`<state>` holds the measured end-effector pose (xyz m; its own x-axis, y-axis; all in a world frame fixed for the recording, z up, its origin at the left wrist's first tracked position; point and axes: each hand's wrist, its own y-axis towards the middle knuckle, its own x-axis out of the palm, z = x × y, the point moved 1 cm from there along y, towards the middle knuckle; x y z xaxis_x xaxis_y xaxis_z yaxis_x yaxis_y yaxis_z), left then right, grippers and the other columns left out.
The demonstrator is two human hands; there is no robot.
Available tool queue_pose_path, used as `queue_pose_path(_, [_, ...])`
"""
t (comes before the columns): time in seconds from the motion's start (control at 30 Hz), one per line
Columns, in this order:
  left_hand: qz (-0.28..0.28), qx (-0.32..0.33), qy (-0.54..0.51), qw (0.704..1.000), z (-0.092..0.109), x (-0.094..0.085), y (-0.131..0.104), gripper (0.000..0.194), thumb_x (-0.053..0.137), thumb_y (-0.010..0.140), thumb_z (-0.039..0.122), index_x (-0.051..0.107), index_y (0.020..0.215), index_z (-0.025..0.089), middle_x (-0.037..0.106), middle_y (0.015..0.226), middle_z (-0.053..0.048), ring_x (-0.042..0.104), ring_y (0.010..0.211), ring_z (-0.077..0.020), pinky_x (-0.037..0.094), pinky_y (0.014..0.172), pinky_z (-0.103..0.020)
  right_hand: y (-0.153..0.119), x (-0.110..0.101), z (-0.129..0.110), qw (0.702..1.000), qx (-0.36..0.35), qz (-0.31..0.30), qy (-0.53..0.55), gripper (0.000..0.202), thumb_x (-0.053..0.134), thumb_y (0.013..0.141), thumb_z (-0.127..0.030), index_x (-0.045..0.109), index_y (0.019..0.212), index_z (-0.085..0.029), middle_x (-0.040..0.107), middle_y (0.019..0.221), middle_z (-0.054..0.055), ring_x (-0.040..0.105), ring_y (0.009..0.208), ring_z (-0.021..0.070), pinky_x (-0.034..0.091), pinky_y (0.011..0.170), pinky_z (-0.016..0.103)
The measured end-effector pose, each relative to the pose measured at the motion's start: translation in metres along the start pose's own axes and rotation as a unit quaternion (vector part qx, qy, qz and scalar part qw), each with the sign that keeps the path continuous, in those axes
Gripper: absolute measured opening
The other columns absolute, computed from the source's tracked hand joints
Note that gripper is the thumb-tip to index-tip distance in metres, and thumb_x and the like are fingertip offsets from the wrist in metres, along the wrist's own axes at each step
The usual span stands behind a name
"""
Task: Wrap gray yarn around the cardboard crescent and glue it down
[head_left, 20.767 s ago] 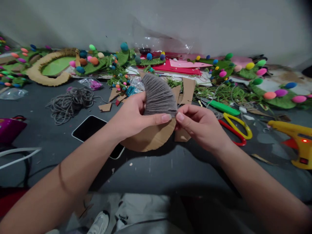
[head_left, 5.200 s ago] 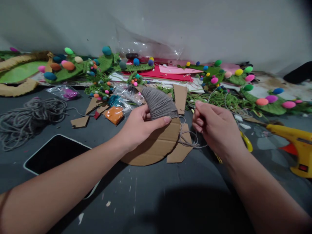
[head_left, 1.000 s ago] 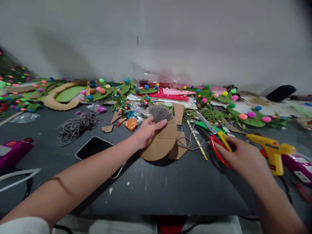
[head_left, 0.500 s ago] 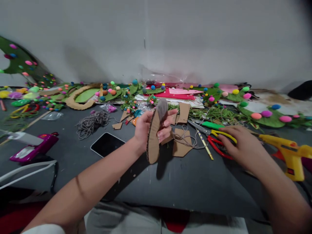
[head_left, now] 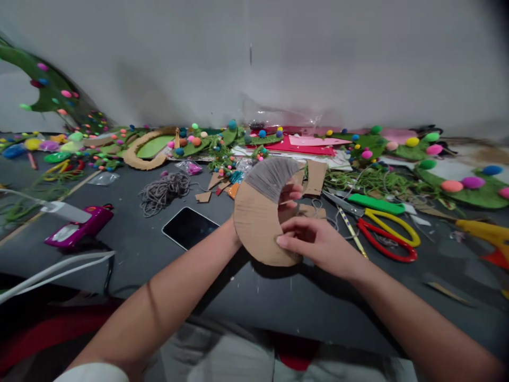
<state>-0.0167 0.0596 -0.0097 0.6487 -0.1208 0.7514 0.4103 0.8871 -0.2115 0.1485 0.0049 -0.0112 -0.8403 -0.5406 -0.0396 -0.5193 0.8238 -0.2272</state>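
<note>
A crescent-shaped cardboard piece is held up over the table, its upper part wrapped in grey yarn. My left hand grips it from behind; most of that hand is hidden, with fingertips showing through the inner curve. On the lower right, my right hand pinches the crescent's edge between thumb and fingers. A tangle of loose grey yarn lies to the left. Just beyond my left forearm is a phone. Scissors with red and yellow handles rest to the right, beside a pencil.
A purple glue gun with a white cable lies at left, a yellow glue gun at far right. Cardboard scraps, a green-handled cutter and a cardboard C shape lie behind. Felt leaves with pom-poms line the wall.
My right hand has come from the scissors to the crescent and taken hold of its edge. The crescent has turned from edge-on to face me. The view has shifted slightly.
</note>
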Motion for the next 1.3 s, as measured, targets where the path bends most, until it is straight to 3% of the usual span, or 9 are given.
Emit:
queue_pose_path(0.07, [0.019,0.021,0.065,0.997,0.012,-0.006,0.001,0.033,0.046,0.093,0.024,0.073,0.105,0.011,0.076,0.109,-0.013,0.071,0.098,-0.023,0.058,0.086,-0.034,-0.004,-0.009,-0.001,0.999,-0.023,0.018,-0.032,0.034,0.076,0.082,-0.048,0.07,0.09,-0.015,0.061,0.077,0.001,0.052,0.069,0.0101,0.039,0.061,0.022])
queue_pose_path(0.13, [0.071,0.05,0.105,0.991,0.027,-0.015,0.002,0.03,0.053,0.091,0.032,0.074,0.098,0.012,0.077,0.101,-0.012,0.071,0.09,-0.0227,0.058,0.076,-0.032,-0.007,-0.019,-0.004,0.995,-0.046,0.049,-0.067,0.035,0.072,0.085,-0.05,0.069,0.085,-0.015,0.059,0.075,0.001,0.049,0.066,0.0101,0.037,0.059,0.023])
queue_pose_path(0.27, [0.077,0.132,0.187,0.971,0.051,-0.025,0.001,0.035,0.065,0.087,0.045,0.076,0.098,0.014,0.077,0.097,-0.008,0.069,0.077,-0.0143,0.055,0.068,-0.024,-0.01,-0.034,-0.004,0.987,-0.052,0.077,-0.132,0.034,0.074,0.082,-0.048,0.068,0.08,-0.015,0.056,0.07,0.0,0.046,0.063,0.0099,0.036,0.055,0.023])
queue_pose_path(0.4, [0.049,0.172,0.29,0.94,0.05,-0.025,-0.001,0.03,0.086,0.073,0.033,0.078,0.098,0.018,0.077,0.096,-0.005,0.068,0.076,-0.0108,0.053,0.068,-0.02,-0.011,-0.038,-0.003,0.978,-0.069,0.088,-0.177,0.029,0.073,0.083,-0.043,0.067,0.077,-0.015,0.057,0.068,0.0,0.048,0.062,0.0097,0.037,0.056,0.023])
queue_pose_path(0.57, [0.009,0.207,0.327,0.922,0.036,-0.018,-0.005,0.034,0.092,0.066,0.024,0.08,0.097,0.018,0.079,0.098,-0.005,0.07,0.084,-0.0132,0.055,0.082,-0.025,-0.011,-0.037,-0.006,0.978,-0.068,0.092,-0.176,0.029,0.075,0.081,-0.045,0.072,0.083,-0.016,0.066,0.075,0.002,0.056,0.066,0.0121,0.044,0.059,0.024])
queue_pose_path(0.67, [-0.014,0.185,0.361,0.914,0.03,-0.013,-0.009,0.031,0.09,0.07,0.027,0.08,0.098,0.017,0.079,0.098,-0.006,0.07,0.083,-0.013,0.055,0.08,-0.025,-0.008,-0.038,-0.009,0.978,-0.083,0.144,-0.125,0.035,0.08,0.077,-0.049,0.074,0.094,-0.018,0.071,0.083,0.004,0.062,0.07,0.0143,0.048,0.063,0.025])
queue_pose_path(0.8, [-0.021,0.146,0.383,0.912,0.021,-0.006,-0.012,0.03,0.089,0.072,0.029,0.08,0.098,0.017,0.078,0.097,-0.005,0.07,0.082,-0.012,0.055,0.078,-0.022,0.0,-0.036,-0.012,0.965,-0.119,0.205,-0.113,0.035,0.081,0.077,-0.05,0.07,0.077,-0.017,0.064,0.068,0.001,0.055,0.061,0.01,0.043,0.056,0.022])
queue_pose_path(1.03, [-0.022,0.037,0.307,0.951,0.033,-0.015,-0.004,0.035,0.07,0.09,0.048,0.079,0.101,0.016,0.078,0.092,-0.009,0.071,0.075,-0.012,0.054,0.061,-0.018,0.005,-0.039,-0.006,0.972,-0.089,0.215,-0.017,0.04,0.082,0.077,-0.05,0.063,0.065,-0.017,0.058,0.058,0.0,0.05,0.053,0.0079,0.04,0.051,0.021])
queue_pose_path(1.3, [-0.057,0.0,0.424,0.904,0.04,-0.02,-0.011,0.019,0.082,0.08,0.031,0.079,0.089,0.015,0.077,0.083,-0.007,0.071,0.07,-0.0118,0.058,0.068,-0.021,0.012,-0.042,0.004,0.964,-0.092,0.244,0.052,0.037,0.082,0.078,-0.049,0.063,0.07,-0.018,0.055,0.06,-0.002,0.047,0.051,0.0067,0.037,0.048,0.02])
